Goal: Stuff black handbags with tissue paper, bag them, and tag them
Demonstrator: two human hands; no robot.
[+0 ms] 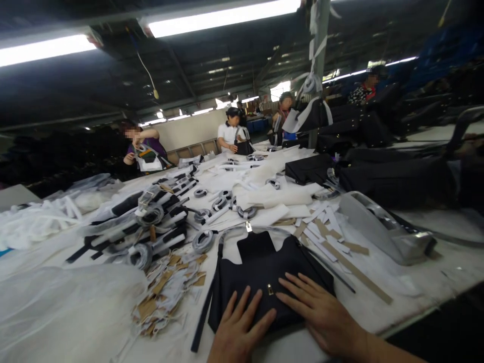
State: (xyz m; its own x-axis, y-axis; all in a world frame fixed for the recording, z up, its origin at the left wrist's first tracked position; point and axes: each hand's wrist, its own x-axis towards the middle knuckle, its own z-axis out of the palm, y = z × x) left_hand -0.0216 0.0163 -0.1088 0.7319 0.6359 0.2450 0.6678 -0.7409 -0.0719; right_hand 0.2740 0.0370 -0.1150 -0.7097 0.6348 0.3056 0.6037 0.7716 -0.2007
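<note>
A black handbag [242,275] lies on the white table in front of me, its flap folded up and away, with a gold clasp [248,227] at the flap's tip. A small gold fitting [269,289] sits on the bag's front. My left hand [242,325] rests on the lower left of the bag, fingers spread. Flat on its right side is my right hand [321,312], fingers extended beside the gold fitting. The bag's handle, wrapped in clear film, arches behind the flap.
Tags on strings [164,290] lie left of the bag, below wrapped straps [151,217]. Paper and card strips [333,239] are at the right, near a grey tape dispenser [381,227]. Black bags [397,184] are piled behind. Several people work farther back.
</note>
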